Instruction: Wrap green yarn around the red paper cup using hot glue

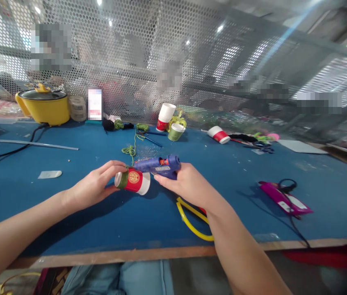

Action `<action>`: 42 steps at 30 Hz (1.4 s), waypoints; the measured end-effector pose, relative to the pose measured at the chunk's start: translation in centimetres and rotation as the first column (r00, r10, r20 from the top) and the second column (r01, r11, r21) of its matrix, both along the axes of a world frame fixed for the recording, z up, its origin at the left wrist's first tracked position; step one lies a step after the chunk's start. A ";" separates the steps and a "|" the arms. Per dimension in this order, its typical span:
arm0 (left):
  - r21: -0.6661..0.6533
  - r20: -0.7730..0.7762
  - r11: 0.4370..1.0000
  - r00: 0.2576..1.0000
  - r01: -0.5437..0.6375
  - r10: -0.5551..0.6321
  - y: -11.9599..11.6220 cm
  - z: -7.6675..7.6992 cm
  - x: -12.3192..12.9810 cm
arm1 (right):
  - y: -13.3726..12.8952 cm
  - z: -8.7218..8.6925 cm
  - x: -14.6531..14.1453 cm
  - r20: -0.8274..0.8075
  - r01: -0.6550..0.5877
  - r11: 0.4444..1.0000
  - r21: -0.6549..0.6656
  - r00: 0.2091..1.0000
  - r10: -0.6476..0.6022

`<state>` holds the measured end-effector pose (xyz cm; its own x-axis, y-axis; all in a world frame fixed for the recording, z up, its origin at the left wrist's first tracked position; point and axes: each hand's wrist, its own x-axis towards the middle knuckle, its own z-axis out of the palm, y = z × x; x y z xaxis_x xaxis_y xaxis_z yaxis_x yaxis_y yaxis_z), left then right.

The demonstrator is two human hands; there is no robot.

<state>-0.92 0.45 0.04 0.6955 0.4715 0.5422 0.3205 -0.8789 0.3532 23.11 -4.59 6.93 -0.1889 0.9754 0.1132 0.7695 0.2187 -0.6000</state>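
My left hand (98, 184) grips a paper cup (135, 181) near one end, holding it on its side. The cup is white with a red band and a gold emblem, and green yarn is wound round the end by my fingers. From there a loose green strand (129, 150) runs back over the table. In my right hand (188, 184) is a blue hot glue gun (161, 164), its front end pointing left over the yarn-wound part of the cup. Whether the nozzle touches the yarn cannot be made out.
A yellow electric pot (46, 107), a glass jar (77, 108) and a lit phone (95, 104) stand at the back left. Stacked cups (165, 116) and a green-wrapped cup (176, 131) are behind my hands. Yellow tubing (192, 225) lies by my right forearm; a purple pouch (284, 198) sits right.
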 end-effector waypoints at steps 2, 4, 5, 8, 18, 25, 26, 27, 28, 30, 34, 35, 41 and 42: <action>-0.004 0.002 1.000 1.000 0.004 -0.004 0.0 0.0 0.0 | 0.0 0.0 0.0 -0.003 0.000 1.000 0.000 1.000 0.000; -0.026 0.020 1.000 1.000 0.004 -0.004 0.1 -0.2 0.0 | 0.0 0.0 -0.1 -0.003 0.001 1.000 -0.006 1.000 -0.001; -0.043 0.031 0.999 1.000 0.003 -0.001 0.1 -0.3 0.0 | -0.1 0.0 -0.1 0.003 0.005 1.000 -0.012 1.000 -0.005; -0.101 0.056 0.995 0.998 -0.007 0.013 0.4 -0.7 -0.1 | -0.3 0.1 -0.1 0.030 0.023 0.999 -0.027 0.999 -0.023; -0.161 0.093 0.987 0.995 -0.007 0.022 0.5 -0.7 0.0 | -0.7 0.5 -0.4 0.016 -0.013 0.999 -0.044 1.000 0.014; -0.184 0.096 0.983 0.995 -0.015 0.033 0.7 -1.0 -0.2 | -0.7 0.6 -0.5 0.048 -0.019 0.998 -0.064 0.999 0.022; -0.179 0.098 0.984 0.995 -0.013 0.031 0.7 -1.0 -0.1 | -0.7 0.6 -0.5 0.045 -0.017 0.998 -0.055 0.999 0.019; -0.174 0.097 0.985 0.995 -0.010 0.028 0.6 -0.9 -0.1 | -0.6 0.5 -0.5 0.038 -0.011 0.999 -0.045 0.999 0.013; -0.168 0.092 0.986 0.996 -0.008 0.024 0.6 -0.9 -0.1 | -0.5 0.5 -0.4 0.029 -0.004 0.999 -0.038 1.000 0.005; -0.153 0.078 0.988 0.997 -0.005 0.017 0.5 -0.7 -0.1 | -0.3 0.4 -0.4 0.012 0.012 0.999 -0.038 1.000 -0.011; -0.105 0.047 0.994 0.999 -0.007 0.012 0.3 -0.7 -0.1 | 0.0 0.1 -0.3 -0.008 0.027 0.999 -0.033 1.000 -0.027; -0.092 0.043 0.996 0.999 -0.009 0.013 0.2 -0.7 -0.1 | 0.1 0.0 -0.2 -0.011 0.023 0.999 -0.027 1.000 -0.023; -0.056 0.024 0.998 0.999 -0.023 0.024 -0.1 -0.5 0.0 | 0.6 -0.5 -0.3 -0.053 -0.005 1.000 0.009 0.999 0.005; -0.051 0.021 0.998 0.999 -0.025 0.027 -0.1 -0.5 0.1 | 0.7 -0.5 -0.3 -0.059 0.004 1.000 0.004 0.998 -0.003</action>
